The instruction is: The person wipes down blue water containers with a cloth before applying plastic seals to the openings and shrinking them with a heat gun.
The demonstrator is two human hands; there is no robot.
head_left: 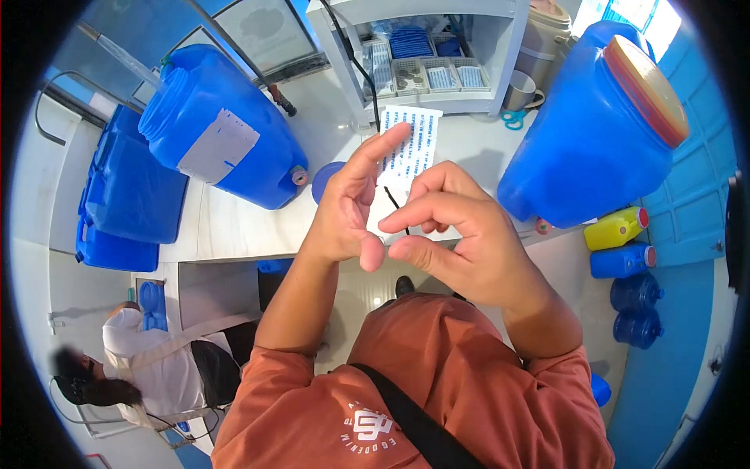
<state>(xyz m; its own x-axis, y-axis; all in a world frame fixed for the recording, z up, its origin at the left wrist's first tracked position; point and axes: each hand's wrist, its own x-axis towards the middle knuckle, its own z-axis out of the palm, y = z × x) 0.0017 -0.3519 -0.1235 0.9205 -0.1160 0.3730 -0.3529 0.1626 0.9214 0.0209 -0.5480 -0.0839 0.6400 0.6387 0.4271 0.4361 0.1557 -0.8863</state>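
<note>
My left hand (351, 195) is raised over the counter's front edge, its index finger stretched upward and its thumb held apart. Facing it, my right hand (457, 230) has curled fingers, with the index fingertip and thumb tip a short gap apart close to my left thumb. I can make out nothing between the fingers of either hand. Just beyond them is a white sheet of labels (422, 144) printed in blue, partly covered by my left index finger. A round blue cap (326, 181) lies beside my left wrist, partly hidden.
Large blue jugs stand at left (258, 160) and right (582, 148) on the white counter (226, 238). A white shelf (445, 104) holds small baskets; a mug (522, 90) and scissors (513, 119) sit beside it. A seated person (156, 359) is at lower left. Several containers (617, 228) line the right wall.
</note>
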